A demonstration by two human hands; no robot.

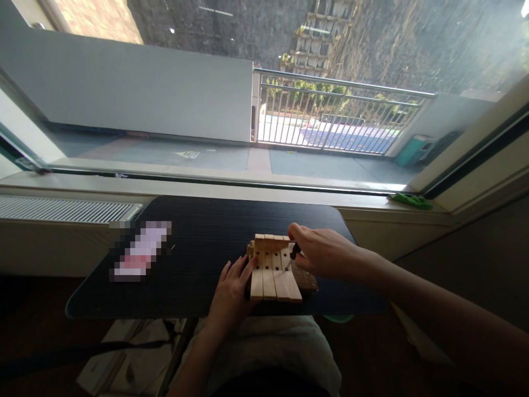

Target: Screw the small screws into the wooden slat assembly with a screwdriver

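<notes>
A pale wooden piece of several slats (269, 284), with two rows of dark holes across it, lies on the black table. Beneath its right side shows a darker brown wooden block (306, 280) with holes. My left hand (232, 286) grips the left edge of the slats, one fingertip on top close to the holes; the thumb is mostly hidden. Closed around a black-handled screwdriver (295, 251), my right hand (316, 251) is above the right slat. The screwdriver's thin shaft slants down to a hole in that slat; its tip is too small to make out.
The black table (198, 237) stands against a window sill. A blurred pink and white item (142, 251) lies at its left. A green cloth (411, 201) rests on the sill at right. A radiator (70, 209) is at left. A railing (330, 116) shows outside the window.
</notes>
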